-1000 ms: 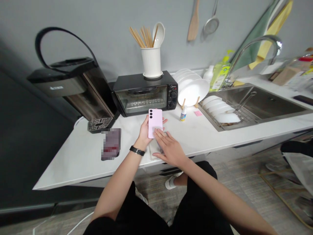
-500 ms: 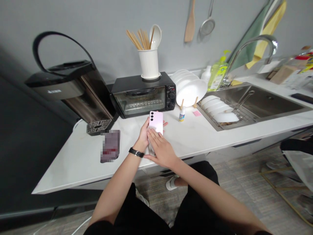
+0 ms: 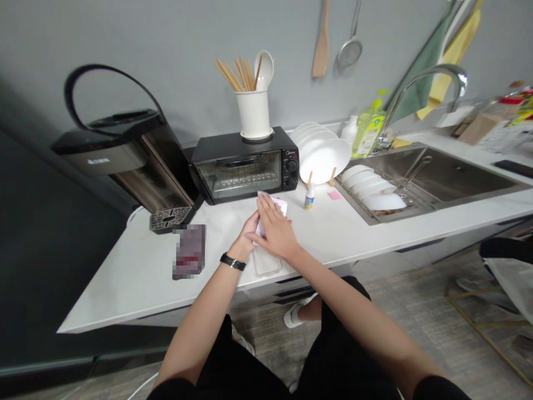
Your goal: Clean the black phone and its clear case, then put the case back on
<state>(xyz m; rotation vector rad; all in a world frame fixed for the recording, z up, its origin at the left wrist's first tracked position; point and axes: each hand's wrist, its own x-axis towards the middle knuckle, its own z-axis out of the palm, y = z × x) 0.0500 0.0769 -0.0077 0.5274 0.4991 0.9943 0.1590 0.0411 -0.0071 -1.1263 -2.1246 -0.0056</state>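
Observation:
My left hand [image 3: 247, 229] is closed around a pale pink phone [image 3: 283, 206] from its left side and beneath, holding it above the counter. Across the phone's back lies my right hand [image 3: 275, 226], fingers straight and together, pressing a thin whitish wipe [image 3: 261, 195] against it. Only the wipe's edge shows past the fingertips. Most of the phone, including its camera lenses, is covered by that hand. A clear phone case [image 3: 267, 265] rests on the counter just below my hands. To the right stands a small white bottle [image 3: 309, 198] with a blue and yellow label.
A pink paper slip [image 3: 334, 195] lies near the sink [image 3: 449, 194]. Behind my hands is a black toaster oven [image 3: 245, 172], with a plate rack [image 3: 325, 161] beside it. A blurred dark item [image 3: 190, 253] and a water dispenser [image 3: 125, 161] are on the left.
My right hand has slid up the phone with the wipe, now covering the camera lenses. The phone has tilted to the right, and the clear case beneath has come into view.

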